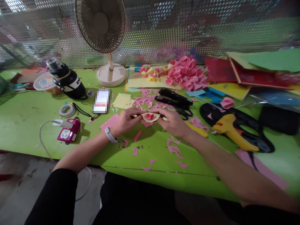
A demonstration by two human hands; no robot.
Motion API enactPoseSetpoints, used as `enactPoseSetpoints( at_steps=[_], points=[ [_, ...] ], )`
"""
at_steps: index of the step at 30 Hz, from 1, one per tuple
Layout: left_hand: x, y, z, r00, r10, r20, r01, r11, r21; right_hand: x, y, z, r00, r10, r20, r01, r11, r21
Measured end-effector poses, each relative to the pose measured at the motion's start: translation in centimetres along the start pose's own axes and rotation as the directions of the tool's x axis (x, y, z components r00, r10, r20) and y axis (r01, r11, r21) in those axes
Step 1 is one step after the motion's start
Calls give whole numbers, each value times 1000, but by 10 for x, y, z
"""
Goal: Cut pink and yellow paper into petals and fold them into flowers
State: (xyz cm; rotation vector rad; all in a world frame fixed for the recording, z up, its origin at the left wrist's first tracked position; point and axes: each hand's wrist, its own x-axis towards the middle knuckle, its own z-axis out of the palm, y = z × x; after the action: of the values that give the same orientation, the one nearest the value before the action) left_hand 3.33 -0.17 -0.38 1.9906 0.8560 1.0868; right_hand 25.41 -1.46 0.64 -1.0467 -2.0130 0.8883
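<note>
Between both hands, just above the green table (131,161), is a paper flower (150,117) with a pink folded centre and a pale yellow outer piece. My left hand (128,120) pinches its left side. On its right side, the fingers of my right hand (170,121) are closed on the yellow edge. Part of the flower is hidden behind the fingers. Beyond my hands lie a black stapler (173,98), black-handled scissors (185,113) and yellow paper squares (122,101). Pink paper scraps (173,148) are scattered close to my hands.
A yellow glue gun (226,128) rests on a black holder to the right. Finished pink paper flowers (187,73) are heaped at the back. A fan (111,75), a black bottle (67,79), a phone (101,101), tape (67,110) and a magenta power socket (68,132) stand or lie leftward.
</note>
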Motion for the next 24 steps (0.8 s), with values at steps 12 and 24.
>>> enactPoseSetpoints(
  at_steps=[12,24],
  points=[
    [-6,-3,1,963,269,13,-264,931,253,-7,11,5,929,-370,-19,303,789,-534],
    [-8,5,-2,937,312,155,-346,781,520,-8,8,9,884,-467,-3,362,689,-628]
  ],
)
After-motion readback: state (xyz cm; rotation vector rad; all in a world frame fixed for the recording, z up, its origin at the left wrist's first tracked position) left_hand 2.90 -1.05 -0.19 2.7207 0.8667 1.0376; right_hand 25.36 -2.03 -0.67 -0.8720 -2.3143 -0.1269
